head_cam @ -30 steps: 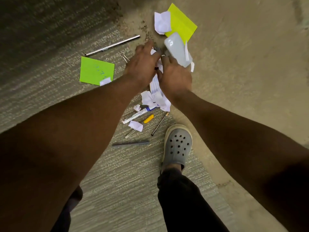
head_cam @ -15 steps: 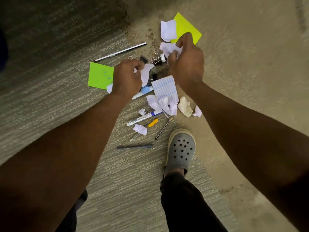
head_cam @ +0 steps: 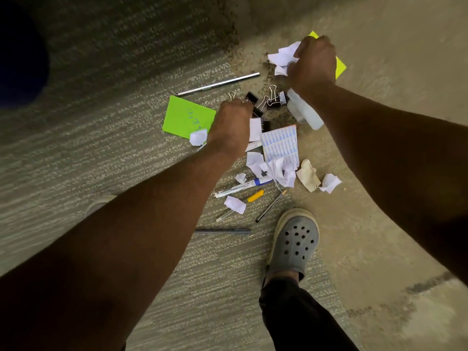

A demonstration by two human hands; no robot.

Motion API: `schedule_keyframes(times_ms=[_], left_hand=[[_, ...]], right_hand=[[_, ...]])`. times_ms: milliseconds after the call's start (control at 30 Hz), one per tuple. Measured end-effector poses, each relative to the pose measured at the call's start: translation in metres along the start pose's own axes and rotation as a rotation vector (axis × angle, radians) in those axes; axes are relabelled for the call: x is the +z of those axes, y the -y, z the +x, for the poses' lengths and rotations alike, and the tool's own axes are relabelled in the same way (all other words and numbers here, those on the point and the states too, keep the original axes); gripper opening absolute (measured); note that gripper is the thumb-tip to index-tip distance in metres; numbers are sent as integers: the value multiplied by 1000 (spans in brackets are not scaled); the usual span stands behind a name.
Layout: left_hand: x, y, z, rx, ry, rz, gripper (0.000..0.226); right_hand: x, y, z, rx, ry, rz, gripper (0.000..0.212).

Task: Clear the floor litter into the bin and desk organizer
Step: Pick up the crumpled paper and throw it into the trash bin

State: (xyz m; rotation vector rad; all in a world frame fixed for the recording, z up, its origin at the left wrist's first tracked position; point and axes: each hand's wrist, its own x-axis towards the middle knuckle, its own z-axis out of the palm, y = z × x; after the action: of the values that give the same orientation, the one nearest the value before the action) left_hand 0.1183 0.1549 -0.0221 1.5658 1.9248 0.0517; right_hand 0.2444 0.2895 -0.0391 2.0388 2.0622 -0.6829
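Litter lies scattered on the floor where carpet meets bare concrete. My right hand (head_cam: 314,62) grips a bunch of crumpled white paper (head_cam: 283,57) at the far side of the pile, above a yellow sticky note (head_cam: 340,68). My left hand (head_cam: 229,127) is curled over the pile's middle and holds a white paper scrap (head_cam: 254,129), beside a green note (head_cam: 184,117). Black binder clips (head_cam: 273,98) and a clear plastic bottle (head_cam: 304,114) lie between my hands. Nearer me are a blue-lined sheet (head_cam: 279,143), more torn paper (head_cam: 276,169) and a beige wad (head_cam: 307,174).
A silver pen (head_cam: 217,84) lies beyond the green note. Closer to me are a white-blue pen (head_cam: 243,186), a yellow cap (head_cam: 255,195), a pencil (head_cam: 271,206) and a dark pen (head_cam: 222,231). My grey clog (head_cam: 295,241) stands next to them. A dark blue object (head_cam: 20,59) is at the far left.
My right hand moved farther out and gathered more crumpled white paper over the yellow note. My left hand shifted slightly right with its scrap. The clear bottle now lies uncovered under my right wrist.
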Motion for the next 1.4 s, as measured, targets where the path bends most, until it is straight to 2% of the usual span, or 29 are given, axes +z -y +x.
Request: schedule_keyframes(times_ms=[133,267,333,400,467,533,600,733,767,833,900,1000,1067,1167,1233,1267,1333,1367,1400], left_hand=[[-9,28,-7,-126,-97,-376,38],[-29,42,-21,-432,-47,-725,43],[-49,46,-36,-578,3,-960,43],[-73,48,-58,-700,56,-1198,41],[-99,50,-84,-767,75,-1400,39],[-129,56,-110,-778,45,-1547,38],[-160,67,-131,-770,-24,-1619,39],[-228,98,-154,-759,-242,-1529,57],[-247,106,-158,-747,-314,-1470,57],[-289,119,-163,-680,-480,-1333,44],[-331,132,-167,-565,-627,-1183,33],[-377,157,-173,-408,-803,-862,32],[-395,179,-173,-401,-928,-665,20],[-409,214,-168,-488,-1020,-367,21],[-409,235,-164,-536,-917,-221,29],[-406,245,-162,-565,-785,-175,35],[-401,261,-157,-643,-420,-135,48],[-397,266,-157,-664,-262,-134,53],[-392,271,-157,-648,-177,-118,57]], right_hand=[[-7,10,-7,-80,-41,63,19],[-20,26,-34,28,-108,440,30],[-25,36,-56,67,-37,470,34],[-28,49,-84,117,65,539,22],[-37,72,-116,208,147,747,16],[-50,105,-145,317,225,1004,30],[-66,143,-170,417,309,1234,36],[-99,226,-196,502,346,1377,32],[-108,249,-199,504,321,1377,31],[-126,295,-201,455,243,1377,32],[-141,341,-204,295,144,1331,37],[-153,400,-212,-159,-30,1110,32],[-156,435,-218,-414,-115,1052,31],[-147,478,-216,-585,-139,856,31],[-135,494,-207,-656,-14,596,32],[-128,495,-202,-695,71,467,32],[-117,491,-197,-763,170,242,43],[-114,485,-198,-781,168,186,48],[-112,478,-200,-792,131,184,50]])
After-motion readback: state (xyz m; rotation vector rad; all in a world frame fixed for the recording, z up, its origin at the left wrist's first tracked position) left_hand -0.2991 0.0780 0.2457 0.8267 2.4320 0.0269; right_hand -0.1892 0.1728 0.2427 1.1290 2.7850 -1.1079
